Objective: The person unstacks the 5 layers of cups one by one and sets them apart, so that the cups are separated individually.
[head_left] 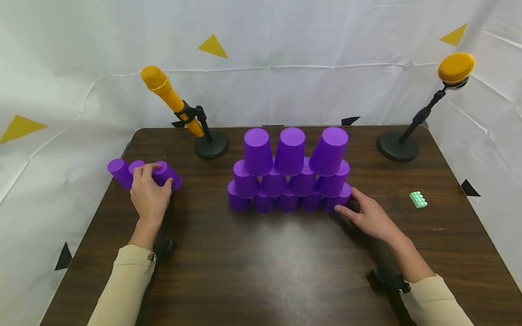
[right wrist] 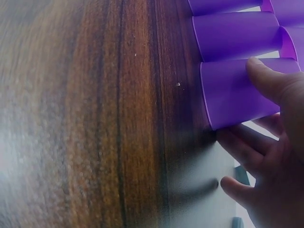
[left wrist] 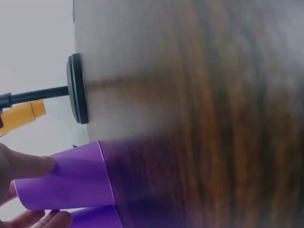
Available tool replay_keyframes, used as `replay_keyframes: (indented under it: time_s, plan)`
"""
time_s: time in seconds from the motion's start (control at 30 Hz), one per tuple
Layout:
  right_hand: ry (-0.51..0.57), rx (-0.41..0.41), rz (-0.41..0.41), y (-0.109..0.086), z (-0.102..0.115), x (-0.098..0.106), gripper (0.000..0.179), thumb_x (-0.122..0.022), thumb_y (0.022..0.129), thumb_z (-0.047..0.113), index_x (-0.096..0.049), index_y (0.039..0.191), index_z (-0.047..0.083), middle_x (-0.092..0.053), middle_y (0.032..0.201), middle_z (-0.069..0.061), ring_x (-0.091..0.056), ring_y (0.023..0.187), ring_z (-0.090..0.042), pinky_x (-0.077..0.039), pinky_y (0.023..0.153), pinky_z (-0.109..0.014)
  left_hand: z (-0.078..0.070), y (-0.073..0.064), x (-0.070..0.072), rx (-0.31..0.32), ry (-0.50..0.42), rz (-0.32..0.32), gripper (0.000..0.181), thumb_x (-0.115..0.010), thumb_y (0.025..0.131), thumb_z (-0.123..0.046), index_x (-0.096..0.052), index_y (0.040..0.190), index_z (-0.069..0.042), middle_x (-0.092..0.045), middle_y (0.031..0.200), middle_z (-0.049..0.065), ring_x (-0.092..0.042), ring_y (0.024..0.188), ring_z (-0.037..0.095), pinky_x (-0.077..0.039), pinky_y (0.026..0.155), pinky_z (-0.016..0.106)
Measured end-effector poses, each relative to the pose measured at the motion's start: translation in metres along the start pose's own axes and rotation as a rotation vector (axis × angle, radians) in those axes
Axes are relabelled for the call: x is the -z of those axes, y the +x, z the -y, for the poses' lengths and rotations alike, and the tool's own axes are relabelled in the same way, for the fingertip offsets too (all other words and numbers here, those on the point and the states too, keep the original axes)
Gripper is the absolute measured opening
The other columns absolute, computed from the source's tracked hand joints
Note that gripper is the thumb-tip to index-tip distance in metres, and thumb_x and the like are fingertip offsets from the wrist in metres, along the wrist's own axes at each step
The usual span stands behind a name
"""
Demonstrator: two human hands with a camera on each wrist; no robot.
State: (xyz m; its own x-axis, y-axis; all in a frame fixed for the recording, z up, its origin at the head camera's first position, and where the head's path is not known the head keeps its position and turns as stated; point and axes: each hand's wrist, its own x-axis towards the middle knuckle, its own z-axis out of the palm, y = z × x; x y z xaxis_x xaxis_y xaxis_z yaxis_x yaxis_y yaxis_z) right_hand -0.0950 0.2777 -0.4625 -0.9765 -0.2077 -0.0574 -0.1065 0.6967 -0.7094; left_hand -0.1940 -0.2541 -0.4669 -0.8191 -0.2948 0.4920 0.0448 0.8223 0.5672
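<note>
purple cups (head_left: 290,151) were stacked three rows high on the surface (head_left: 261,271); my half-open right hand (head_left: 371,218) held the bottom-right cup (right wrist: 237,90), and my left hand (head_left: 149,194) pinched a separate cup (left wrist: 84,175) at left.

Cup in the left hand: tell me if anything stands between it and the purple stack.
Nothing visible does. Between the cup in the left hand and the stack, only bare table shows. The nearest other thing, the yellow microphone's stand, is farther back.
</note>
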Motion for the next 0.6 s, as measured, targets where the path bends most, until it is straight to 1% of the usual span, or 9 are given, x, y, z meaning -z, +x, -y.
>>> replay_keyframes:
  time_s: [0.2, 0.3, 0.4, 0.43, 0.5, 0.57, 0.6]
  plan:
    - [-0.002, -0.001, -0.002, 0.001, -0.001, -0.001, 0.068, -0.063, 0.095, 0.04, -0.037, 0.147, 0.003, -0.053, 0.137, -0.024, -0.048, 0.126, -0.043, -0.038, 0.101, -0.062, -0.002, -0.002, 0.001, -0.002, 0.02, -0.01, 0.043, -0.085, 0.074, -0.012, -0.066, 0.113, -0.009, -0.056, 0.114, 0.018, -0.059, 0.098, 0.046, -0.047, 0.079, 0.06]
    - [-0.006, -0.003, -0.002, 0.001, -0.001, -0.001, 0.068, -0.063, 0.095, 0.04, -0.038, 0.146, 0.003, -0.053, 0.137, -0.024, -0.048, 0.126, -0.043, -0.037, 0.101, -0.062, -0.004, -0.003, 0.004, 0.007, 0.024, -0.022, 0.044, -0.085, 0.074, -0.012, -0.066, 0.114, -0.009, -0.055, 0.116, 0.018, -0.059, 0.101, 0.045, -0.048, 0.079, 0.06]
    - [-0.005, -0.006, 0.0, 0.001, -0.001, -0.001, 0.068, -0.063, 0.095, 0.041, -0.038, 0.147, 0.003, -0.052, 0.137, -0.024, -0.048, 0.127, -0.043, -0.037, 0.101, -0.063, -0.009, -0.002, 0.008, 0.002, 0.015, -0.054, 0.045, -0.086, 0.073, -0.013, -0.066, 0.113, -0.009, -0.055, 0.117, 0.018, -0.058, 0.105, 0.041, -0.049, 0.081, 0.058]
    - [-0.005, -0.007, 0.0, 0.001, -0.001, -0.001, 0.069, -0.063, 0.095, 0.041, -0.038, 0.147, 0.003, -0.052, 0.137, -0.024, -0.048, 0.127, -0.043, -0.037, 0.101, -0.063, -0.013, -0.002, 0.01, -0.006, 0.008, -0.069, 0.045, -0.086, 0.073, -0.013, -0.066, 0.113, -0.009, -0.055, 0.117, 0.017, -0.058, 0.106, 0.039, -0.049, 0.081, 0.058]
    - [-0.005, -0.006, -0.001, 0.001, -0.001, 0.0, 0.069, -0.063, 0.095, 0.041, -0.037, 0.147, 0.003, -0.052, 0.138, -0.024, -0.047, 0.127, -0.043, -0.037, 0.101, -0.063, -0.023, 0.0, 0.015, -0.044, -0.016, -0.098, 0.043, -0.085, 0.074, -0.014, -0.067, 0.113, -0.01, -0.056, 0.117, 0.017, -0.058, 0.107, 0.036, -0.05, 0.081, 0.056]
    - [-0.004, -0.001, -0.002, 0.001, -0.001, 0.0, 0.069, -0.063, 0.095, 0.04, -0.037, 0.147, 0.003, -0.052, 0.138, -0.024, -0.047, 0.127, -0.043, -0.037, 0.101, -0.062, -0.038, 0.001, 0.02, -0.103, -0.065, -0.116, 0.04, -0.083, 0.076, -0.015, -0.067, 0.113, -0.01, -0.057, 0.117, 0.015, -0.057, 0.108, 0.033, -0.049, 0.082, 0.053]
    - [-0.003, 0.001, -0.003, 0.001, -0.001, 0.0, 0.069, -0.063, 0.095, 0.04, -0.037, 0.147, 0.003, -0.052, 0.138, -0.024, -0.047, 0.127, -0.043, -0.037, 0.101, -0.062, -0.048, 0.002, 0.022, -0.138, -0.103, -0.119, 0.039, -0.082, 0.077, -0.015, -0.068, 0.113, -0.01, -0.057, 0.117, 0.014, -0.056, 0.109, 0.031, -0.049, 0.082, 0.051]
